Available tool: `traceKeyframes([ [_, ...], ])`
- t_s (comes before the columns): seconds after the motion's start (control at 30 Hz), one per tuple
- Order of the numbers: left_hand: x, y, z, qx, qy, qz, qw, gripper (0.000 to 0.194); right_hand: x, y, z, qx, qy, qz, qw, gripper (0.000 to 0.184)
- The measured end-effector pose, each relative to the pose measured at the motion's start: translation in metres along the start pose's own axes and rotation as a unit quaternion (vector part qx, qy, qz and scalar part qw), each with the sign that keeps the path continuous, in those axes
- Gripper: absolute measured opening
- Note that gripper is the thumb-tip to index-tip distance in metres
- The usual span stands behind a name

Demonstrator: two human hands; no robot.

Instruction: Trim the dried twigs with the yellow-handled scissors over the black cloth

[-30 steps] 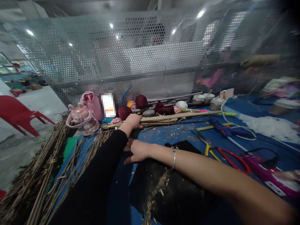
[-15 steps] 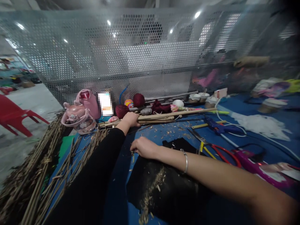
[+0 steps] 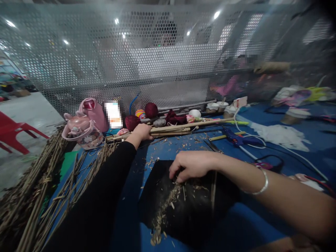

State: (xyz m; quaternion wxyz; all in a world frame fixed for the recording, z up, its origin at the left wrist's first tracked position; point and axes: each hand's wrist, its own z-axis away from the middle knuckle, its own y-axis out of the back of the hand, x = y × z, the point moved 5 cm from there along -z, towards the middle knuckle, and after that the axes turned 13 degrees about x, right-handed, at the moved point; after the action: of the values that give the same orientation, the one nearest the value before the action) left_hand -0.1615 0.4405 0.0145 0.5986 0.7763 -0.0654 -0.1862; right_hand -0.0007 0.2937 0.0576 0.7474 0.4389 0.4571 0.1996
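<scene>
My left hand (image 3: 142,132), in a black sleeve, is closed over the light wooden sticks (image 3: 173,130) lying along the back of the table; its fingertips are partly hidden. Over a black sheet (image 3: 194,213) hovers my right hand (image 3: 193,164), a silver bangle on its wrist. Its thumb and forefinger are bent and a little apart, with nothing plain between them. Just below it, small dry plant scraps (image 3: 169,203) lie in a streak across the sheet. Thin pale bits show beneath the fingers.
Dry twig bundles (image 3: 49,168) lie at left beside a pink bucket (image 3: 89,134). Dark red yarn balls (image 3: 151,110) stand at the back before a perforated metal screen (image 3: 168,63). At right are a blue glue gun (image 3: 236,137), white cord and crumpled white plastic (image 3: 280,134).
My right hand has moved right, from the blue table near my left arm to above the black sheet, and its fingers have parted. My left hand stays on the sticks. The view has shifted slightly.
</scene>
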Motion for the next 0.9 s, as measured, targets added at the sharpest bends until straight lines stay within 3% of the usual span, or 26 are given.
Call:
traceKeyframes([
  [0.17, 0.000, 0.001, 0.000, -0.006, 0.009, -0.006, 1.000, 0.047, 0.005, -0.005, -0.046, 0.189, 0.031, 0.068, 0.979, 0.025],
  [0.27, 0.001, 0.002, 0.000, -0.006, 0.006, -0.006, 1.000, 0.047, -0.006, -0.024, -0.064, 0.164, 0.157, 0.126, 0.966, 0.039],
  [0.33, 0.001, 0.003, 0.001, -0.002, 0.000, -0.005, 1.000, 0.049, -0.015, -0.034, -0.061, 0.149, 0.223, 0.162, 0.950, 0.030],
  [0.4, 0.002, 0.004, 0.001, 0.000, -0.002, -0.003, 1.000, 0.049, -0.024, -0.037, -0.048, 0.170, 0.248, 0.187, 0.935, 0.015],
  [0.47, 0.002, 0.005, 0.002, -0.001, 0.003, 0.000, 1.000, 0.049, -0.031, -0.039, -0.028, 0.164, 0.256, 0.198, 0.932, 0.016],
  [0.6, 0.002, 0.005, 0.003, -0.006, 0.009, 0.005, 1.000, 0.047, -0.027, -0.044, 0.008, 0.052, 0.184, 0.157, 0.969, 0.009],
  [0.67, 0.002, 0.005, 0.002, -0.003, 0.007, 0.003, 1.000, 0.046, -0.017, -0.038, 0.010, 0.050, 0.136, 0.105, 0.984, 0.013],
  [0.77, 0.002, 0.004, 0.002, 0.007, -0.003, -0.002, 1.000, 0.047, 0.005, -0.028, -0.014, 0.081, 0.061, 0.044, 0.994, 0.019],
  [0.9, 0.002, 0.005, 0.001, 0.004, -0.010, -0.008, 1.000, 0.047, 0.024, -0.037, -0.072, -0.017, -0.007, 0.035, 0.999, 0.017],
])
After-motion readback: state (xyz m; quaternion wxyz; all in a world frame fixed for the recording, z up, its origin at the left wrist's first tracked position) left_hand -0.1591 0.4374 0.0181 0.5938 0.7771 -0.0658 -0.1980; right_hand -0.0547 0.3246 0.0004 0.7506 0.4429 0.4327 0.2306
